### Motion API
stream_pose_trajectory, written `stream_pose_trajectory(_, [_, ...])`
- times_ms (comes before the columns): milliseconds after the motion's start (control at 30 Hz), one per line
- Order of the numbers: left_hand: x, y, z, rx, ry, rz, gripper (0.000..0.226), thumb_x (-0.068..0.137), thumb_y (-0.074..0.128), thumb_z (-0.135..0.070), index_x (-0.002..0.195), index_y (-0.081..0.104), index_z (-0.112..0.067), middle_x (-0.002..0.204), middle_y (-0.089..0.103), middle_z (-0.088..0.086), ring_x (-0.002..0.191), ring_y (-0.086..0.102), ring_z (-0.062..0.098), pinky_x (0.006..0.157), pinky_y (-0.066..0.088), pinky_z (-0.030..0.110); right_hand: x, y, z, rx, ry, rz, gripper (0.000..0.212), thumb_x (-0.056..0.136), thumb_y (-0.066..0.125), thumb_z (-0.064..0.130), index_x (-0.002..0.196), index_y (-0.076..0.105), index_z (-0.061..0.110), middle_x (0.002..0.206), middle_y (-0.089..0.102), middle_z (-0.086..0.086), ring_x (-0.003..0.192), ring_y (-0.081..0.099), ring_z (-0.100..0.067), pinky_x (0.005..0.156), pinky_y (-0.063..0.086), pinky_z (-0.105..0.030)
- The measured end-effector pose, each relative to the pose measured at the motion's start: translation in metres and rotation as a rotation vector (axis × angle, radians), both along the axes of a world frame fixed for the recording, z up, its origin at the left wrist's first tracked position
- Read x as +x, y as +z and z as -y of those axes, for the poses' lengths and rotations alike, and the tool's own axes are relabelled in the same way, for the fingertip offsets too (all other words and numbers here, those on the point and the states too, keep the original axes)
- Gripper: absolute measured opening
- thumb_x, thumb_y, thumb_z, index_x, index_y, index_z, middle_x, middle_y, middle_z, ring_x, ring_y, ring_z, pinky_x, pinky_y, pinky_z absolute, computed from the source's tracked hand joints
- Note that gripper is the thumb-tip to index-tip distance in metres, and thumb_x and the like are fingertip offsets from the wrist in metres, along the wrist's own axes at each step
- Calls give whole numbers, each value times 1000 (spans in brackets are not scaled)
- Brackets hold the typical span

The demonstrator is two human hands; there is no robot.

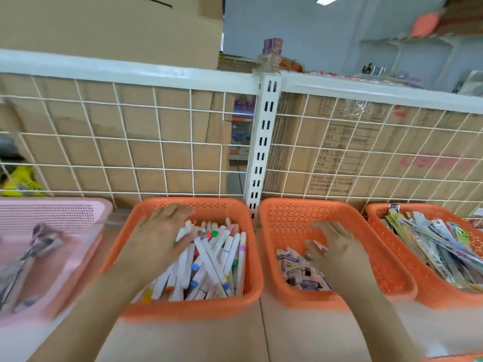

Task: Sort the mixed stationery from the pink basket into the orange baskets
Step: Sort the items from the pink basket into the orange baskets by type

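— Which step?
— Dropping off, I'd say. Left hand (162,231) is spread over the pen basket (203,205). Right hand (337,246), one basket rightward, is blurred, so its grip is unclear.
— Next?
— Probably reach left of the pen basket to the pink basket (52,202), where stationery (41,241) lies unsorted.

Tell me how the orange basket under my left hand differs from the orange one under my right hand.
The left-hand basket holds long white marker pens with coloured caps; the right-hand basket holds small packets. The left-hand basket is nearly full across its floor; the right-hand basket has a low pile at its near end, its far part bare. Both are orange perforated plastic, side by side against the wire grid.
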State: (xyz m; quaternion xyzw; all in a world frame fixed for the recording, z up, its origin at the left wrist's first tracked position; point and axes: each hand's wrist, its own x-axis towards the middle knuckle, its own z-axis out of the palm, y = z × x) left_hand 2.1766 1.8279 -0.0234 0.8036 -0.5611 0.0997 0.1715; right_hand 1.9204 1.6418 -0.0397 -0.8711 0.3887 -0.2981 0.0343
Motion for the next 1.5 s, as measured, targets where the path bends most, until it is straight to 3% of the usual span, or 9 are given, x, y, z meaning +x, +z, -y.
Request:
stream_pose_trajectory(267, [60,-6,-110,-53,269,-17,54,76,38,-45,114,61,-14,108,64,7,90,62,35,72,52,45,77,3,-42,-82,194,26,29,68,80,9,94,68,12,90,67,-9,78,65,-35,67,51,-43])
stream_pose_trajectory(400, [93,-7,-154,-111,362,-40,32,81,67,-19,112,62,-13,105,65,9,88,64,36,71,51,44,117,5,-70,-134,250,44,24,69,79,10,91,69,13,86,67,-7,72,66,-33,60,53,-41])
stream_pose_trajectory(567, [136,-8,-199,-65,381,-33,46,69,80,-8,111,64,-11,104,67,12,83,66,37,68,53,48,163,3,-103,-84,333,43,28,70,79,9,96,69,12,92,67,-7,81,65,-32,67,55,-41])
stream_pose_trajectory(667, [163,-7,-216,-51,388,-26,43,71,79,-11,112,65,-10,104,67,9,85,66,35,66,53,44,189,5,-129,-87,349,58,22,72,71,15,94,68,12,88,67,-7,76,66,-30,63,55,-40])
stream_pose_trajectory(1000, [242,-26,-250,28,245,-147,35,89,60,-30,124,55,-24,120,57,-6,98,56,16,83,45,30,266,4,-208,-10,345,-51,23,70,60,23,91,67,18,83,63,-2,70,63,-26,62,51,-37])
stream_pose_trajectory(1100, [260,-32,-259,89,208,-202,38,91,56,-33,128,51,-26,127,53,-9,104,53,12,88,41,26,290,-3,-226,50,349,-143,30,76,55,23,103,66,19,96,66,-2,87,64,-27,73,49,-36])
stream_pose_trajectory(1233, [283,-41,-271,192,170,-249,43,91,56,-36,133,47,-29,137,48,-8,116,53,14,95,40,24,322,-6,-247,119,407,-265,32,92,52,24,124,53,25,121,57,6,110,55,-16,88,42,-29])
stream_pose_trajectory(1400, [303,-50,-278,396,79,-384,33,88,59,-38,120,51,-32,118,50,-13,99,55,8,85,46,23,371,-8,-267,261,491,-440,36,94,49,23,130,50,24,123,57,6,109,55,-13,85,42,-26])
stream_pose_trajectory(1500, [311,-54,-275,475,46,-375,27,88,59,-34,115,55,-30,103,49,-15,89,50,5,75,39,17,402,-14,-271,353,493,-565,29,93,54,25,121,59,19,114,63,-2,103,58,-20,84,46,-31])
